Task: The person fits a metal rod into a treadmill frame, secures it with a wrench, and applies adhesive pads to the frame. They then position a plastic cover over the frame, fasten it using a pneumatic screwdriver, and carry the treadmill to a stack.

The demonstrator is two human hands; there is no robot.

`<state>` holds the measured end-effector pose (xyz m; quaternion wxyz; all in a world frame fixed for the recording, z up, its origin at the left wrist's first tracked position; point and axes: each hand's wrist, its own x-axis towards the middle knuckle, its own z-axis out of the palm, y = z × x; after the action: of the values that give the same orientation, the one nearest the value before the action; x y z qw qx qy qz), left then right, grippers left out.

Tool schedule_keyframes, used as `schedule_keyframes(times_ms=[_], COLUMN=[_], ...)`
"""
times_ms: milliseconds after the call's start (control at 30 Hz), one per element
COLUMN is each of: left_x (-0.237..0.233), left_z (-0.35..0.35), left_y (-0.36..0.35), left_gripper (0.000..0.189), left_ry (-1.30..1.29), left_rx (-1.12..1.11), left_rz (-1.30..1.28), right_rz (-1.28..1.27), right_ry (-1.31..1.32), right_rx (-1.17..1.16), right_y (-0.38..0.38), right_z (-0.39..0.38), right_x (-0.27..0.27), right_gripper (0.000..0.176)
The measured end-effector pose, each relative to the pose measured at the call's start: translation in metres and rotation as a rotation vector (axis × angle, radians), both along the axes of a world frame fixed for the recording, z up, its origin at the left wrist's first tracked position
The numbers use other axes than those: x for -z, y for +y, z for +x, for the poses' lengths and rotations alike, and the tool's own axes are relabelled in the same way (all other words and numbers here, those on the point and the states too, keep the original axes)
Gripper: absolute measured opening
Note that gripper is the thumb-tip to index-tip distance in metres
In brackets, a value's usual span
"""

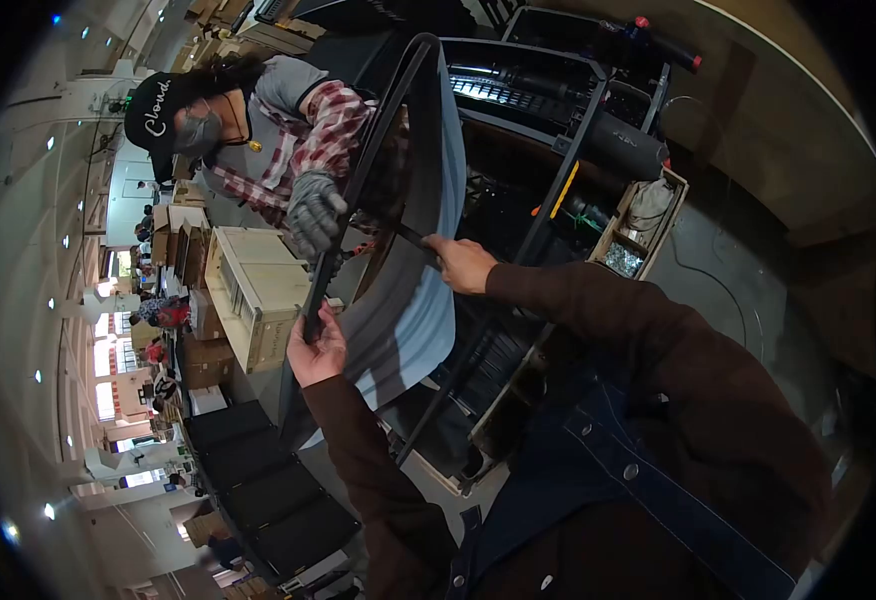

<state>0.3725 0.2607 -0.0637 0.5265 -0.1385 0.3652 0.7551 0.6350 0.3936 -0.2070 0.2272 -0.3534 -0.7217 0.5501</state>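
Observation:
A large dark frame [358,185] with a curved grey-blue sheet [423,325] beside it is held up in the middle. My left hand [320,348] is closed on the lower part of the frame's edge. My right hand [465,266] grips the end of a dark bar [413,234] that reaches across inside the frame. A co-worker's grey-gloved hand [314,212] rests at the frame's outer side, just above my left hand in the picture. What the bar's far end touches is hard to make out.
The co-worker [273,150] wears a cap and mask. Behind the sheet stands a black machine frame [583,110] with cylinders. A wooden tray [665,222] holds a cloth and small parts. A pale wooden crate [258,275] and black panels [278,500] lie at the left.

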Motion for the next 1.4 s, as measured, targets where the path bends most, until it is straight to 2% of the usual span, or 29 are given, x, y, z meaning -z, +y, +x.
schedule_keyframes(times_ms=[333, 400, 433, 500, 533, 567, 633, 667, 700, 767, 933, 1000, 1067, 1100, 1133, 1200, 1267, 1333, 1400], left_x=[-0.001, 0.006, 0.011, 0.022, 0.028, 0.037, 0.061, 0.070, 0.080, 0.097, 0.121, 0.124, 0.132, 0.150, 0.154, 0.161, 0.156, 0.162, 0.165], left_z=[0.023, 0.032, 0.035, 0.051, 0.058, 0.067, 0.082, 0.085, 0.087, 0.092, 0.122, 0.131, 0.137, 0.133, 0.133, 0.146, 0.147, 0.146, 0.151], left_y=[-0.006, -0.010, -0.009, -0.010, -0.010, -0.010, -0.014, -0.015, -0.016, -0.019, -0.014, -0.014, -0.010, -0.014, -0.016, -0.016, -0.011, -0.010, -0.014], left_gripper=[0.035, 0.034, 0.032, 0.029, 0.027, 0.024, 0.023, 0.023, 0.023, 0.025, 0.025, 0.026, 0.029, 0.027, 0.025, 0.030, 0.032, 0.032, 0.031], left_ry=[0.077, 0.094, 0.116, 0.111, 0.118, 0.113, 0.115, 0.140, 0.112, 0.087, 0.079, 0.126, 0.128, 0.082, 0.039, 0.098, 0.058, 0.038, 0.013], left_rx=[-0.047, -0.053, -0.049, -0.087, -0.103, -0.144, -0.178, -0.178, -0.162, -0.183, -0.231, -0.180, -0.235, -0.192, -0.145, -0.208, -0.214, -0.235, -0.274], left_rz=[-0.064, -0.065, -0.059, -0.079, -0.106, -0.144, -0.137, -0.143, -0.140, -0.144, -0.146, -0.234, -0.269, -0.204, -0.133, -0.127, -0.173, -0.190, -0.217], right_rz=[-0.167, 0.082, 0.088, -0.470, -0.321, -0.317, -0.462, -0.621, -0.617, -0.798, -0.803, -0.816, -0.734, -0.164, -0.143, 0.111, -0.645, -1.161, -0.875], right_ry=[0.103, 0.170, 0.161, -0.028, -0.071, -0.095, -0.002, 0.042, 0.019, 0.090, 0.021, 0.013, 0.013, -0.119, -0.128, -0.356, 0.172, 0.677, 0.596], right_rx=[0.139, 0.236, 0.216, -0.124, -0.207, -0.236, -0.277, -0.259, -0.276, -0.325, -0.363, -0.386, -0.436, -0.432, -0.433, -0.422, -0.009, 0.372, 0.495], right_y=[0.002, 0.007, 0.017, 0.041, 0.054, 0.061, 0.075, 0.076, 0.076, 0.082, 0.085, 0.086, 0.091, 0.091, 0.091, 0.095, 0.098, 0.125, 0.155], right_z=[0.002, -0.007, 0.004, 0.034, 0.036, 0.035, 0.029, 0.027, 0.029, 0.030, 0.028, 0.026, 0.026, 0.030, 0.037, 0.060, 0.097, 0.136, 0.149], right_x=[0.026, 0.048, 0.033, -0.016, -0.007, 0.005, 0.037, 0.054, 0.054, 0.055, 0.058, 0.065, 0.074, 0.071, 0.063, 0.044, 0.017, -0.005, -0.003], right_gripper=[0.048, 0.051, 0.051, 0.053, 0.054, 0.054, 0.054, 0.048, 0.048, 0.041, 0.034, 0.033, 0.032, 0.033, 0.033, 0.033, 0.051, 0.069, 0.050])
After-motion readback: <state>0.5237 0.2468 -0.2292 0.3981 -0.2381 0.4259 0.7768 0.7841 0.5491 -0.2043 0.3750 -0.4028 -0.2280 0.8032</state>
